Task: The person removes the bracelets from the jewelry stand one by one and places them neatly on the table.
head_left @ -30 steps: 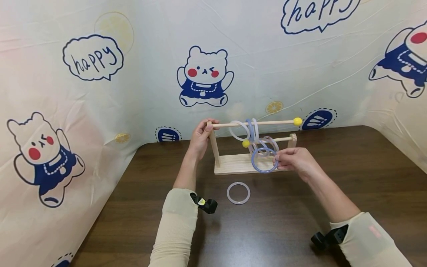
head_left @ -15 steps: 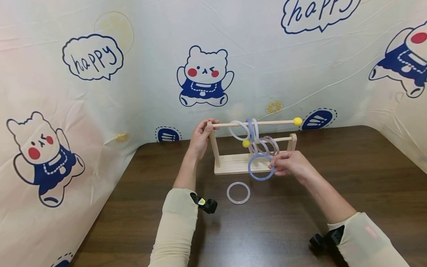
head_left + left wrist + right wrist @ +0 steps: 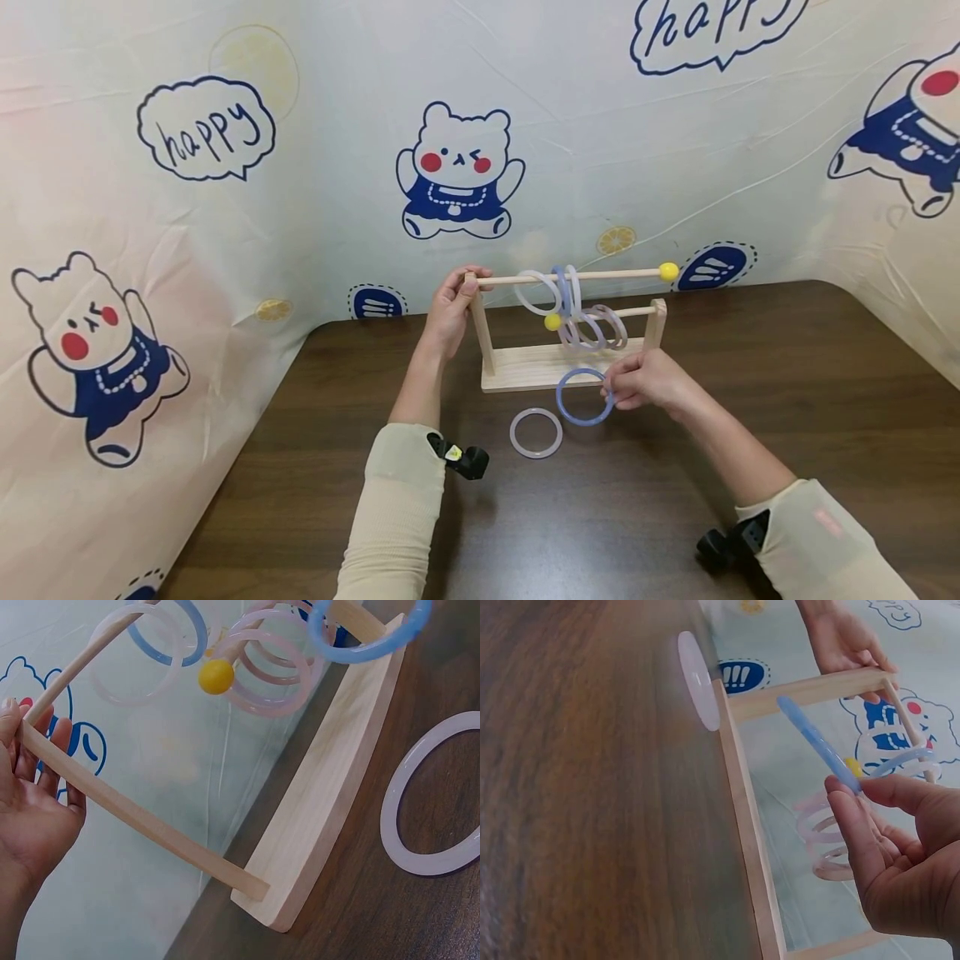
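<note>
My right hand (image 3: 647, 382) pinches a blue ring (image 3: 561, 408) by its right side, in front of the wooden stand's base (image 3: 517, 371). In the right wrist view, thumb and fingertips meet on the blue ring (image 3: 817, 742), seen edge-on. At the stand's left post, my left hand (image 3: 450, 312) grips the top, thumb in front. On the upper rod (image 3: 615, 276) hang two whitish rings and a blue one. Several pale pink and lilac rings (image 3: 615, 329) hang from the lower rod. A pale lilac ring (image 3: 514, 442) lies flat on the table, left of the held ring.
Yellow balls cap the free ends of the upper rod (image 3: 668, 272) and the lower rod (image 3: 552, 322). The lower rod joins a short right post (image 3: 657, 321). Behind the brown table (image 3: 300, 500) hangs a printed cloth (image 3: 337, 167). Black cameras sit at both wrists.
My right hand has lowered the blue ring toward the table, from before the hanging rings to in front of the base. The left hand keeps its hold on the post.
</note>
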Motion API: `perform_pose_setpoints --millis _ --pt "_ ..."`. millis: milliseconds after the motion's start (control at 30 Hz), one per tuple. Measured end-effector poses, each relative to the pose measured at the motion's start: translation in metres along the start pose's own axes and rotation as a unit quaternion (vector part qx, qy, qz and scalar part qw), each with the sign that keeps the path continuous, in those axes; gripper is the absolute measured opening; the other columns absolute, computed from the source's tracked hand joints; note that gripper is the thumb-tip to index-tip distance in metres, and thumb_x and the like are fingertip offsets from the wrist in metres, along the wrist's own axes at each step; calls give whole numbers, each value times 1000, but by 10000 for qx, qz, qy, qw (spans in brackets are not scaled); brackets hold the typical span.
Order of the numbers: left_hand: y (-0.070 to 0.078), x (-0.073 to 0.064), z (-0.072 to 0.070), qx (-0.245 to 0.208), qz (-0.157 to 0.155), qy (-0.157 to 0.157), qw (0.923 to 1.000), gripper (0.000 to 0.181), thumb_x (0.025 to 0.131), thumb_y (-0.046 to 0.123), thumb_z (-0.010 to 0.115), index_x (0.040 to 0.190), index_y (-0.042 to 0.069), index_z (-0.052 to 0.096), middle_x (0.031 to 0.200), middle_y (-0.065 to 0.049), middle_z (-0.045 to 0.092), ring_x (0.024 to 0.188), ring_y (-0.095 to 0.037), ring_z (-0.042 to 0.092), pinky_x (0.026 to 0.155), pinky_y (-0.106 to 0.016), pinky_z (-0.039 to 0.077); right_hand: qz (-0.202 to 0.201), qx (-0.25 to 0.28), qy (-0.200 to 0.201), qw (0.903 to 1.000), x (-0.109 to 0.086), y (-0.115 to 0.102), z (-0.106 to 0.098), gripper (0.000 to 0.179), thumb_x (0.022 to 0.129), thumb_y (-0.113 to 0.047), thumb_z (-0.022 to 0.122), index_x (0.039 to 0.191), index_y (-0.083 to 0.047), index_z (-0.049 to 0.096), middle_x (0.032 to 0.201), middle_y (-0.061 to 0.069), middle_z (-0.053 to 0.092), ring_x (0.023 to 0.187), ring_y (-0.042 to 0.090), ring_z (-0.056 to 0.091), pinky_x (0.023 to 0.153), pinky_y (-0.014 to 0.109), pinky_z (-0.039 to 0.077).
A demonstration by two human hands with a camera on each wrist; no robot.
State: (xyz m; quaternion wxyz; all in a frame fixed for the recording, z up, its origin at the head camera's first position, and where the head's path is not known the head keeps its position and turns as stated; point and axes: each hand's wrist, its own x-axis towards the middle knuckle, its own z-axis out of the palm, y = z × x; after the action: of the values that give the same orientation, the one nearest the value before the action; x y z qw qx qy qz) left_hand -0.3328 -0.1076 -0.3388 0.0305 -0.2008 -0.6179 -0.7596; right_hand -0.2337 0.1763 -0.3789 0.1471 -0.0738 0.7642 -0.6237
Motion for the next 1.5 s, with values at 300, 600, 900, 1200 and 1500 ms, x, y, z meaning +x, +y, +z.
perform_pose_setpoints --millis 300,600,900,1200,1500 --pt "0 0 0 97 -135 56 9998 14 98 15 45 104 17 57 103 7 62 97 -16 55 91 -33 32 140 -374 -201 9990 2 6 2 17 81 5 53 91 16 60 79 20 66 60 14 62 58 29 52" --pt "0 0 -1 23 -110 55 9999 13 97 17 47 105 15 57 102 7 63 96 -15 55 89 -31 32 123 -723 -257 9970 2 10 5 18 80 6 53 89 18 60 76 18 66 59 13 61 57 29 52" --pt "0 0 -1 29 -79 48 10000 13 97 18 47 104 17 58 102 7 63 96 -15 55 89 -31 32 238 -966 -266 9947 2 12 7 16 81 6 53 88 17 61 75 17 66 59 14 61 57 31 52" --pt "0 0 0 34 -59 40 10000 13 97 18 46 104 16 57 102 7 62 96 -16 55 88 -31 33 343 -1147 -157 9927 1 15 9 15 81 5 54 87 17 62 72 15 66 58 14 61 56 30 52" --pt "-1 0 0 30 -41 37 10000 13 97 17 46 103 18 58 102 7 63 95 -15 55 89 -31 32 458 -1596 47 9861 3 15 8 11 80 3 58 82 12 65 62 10 64 56 15 62 53 30 51"
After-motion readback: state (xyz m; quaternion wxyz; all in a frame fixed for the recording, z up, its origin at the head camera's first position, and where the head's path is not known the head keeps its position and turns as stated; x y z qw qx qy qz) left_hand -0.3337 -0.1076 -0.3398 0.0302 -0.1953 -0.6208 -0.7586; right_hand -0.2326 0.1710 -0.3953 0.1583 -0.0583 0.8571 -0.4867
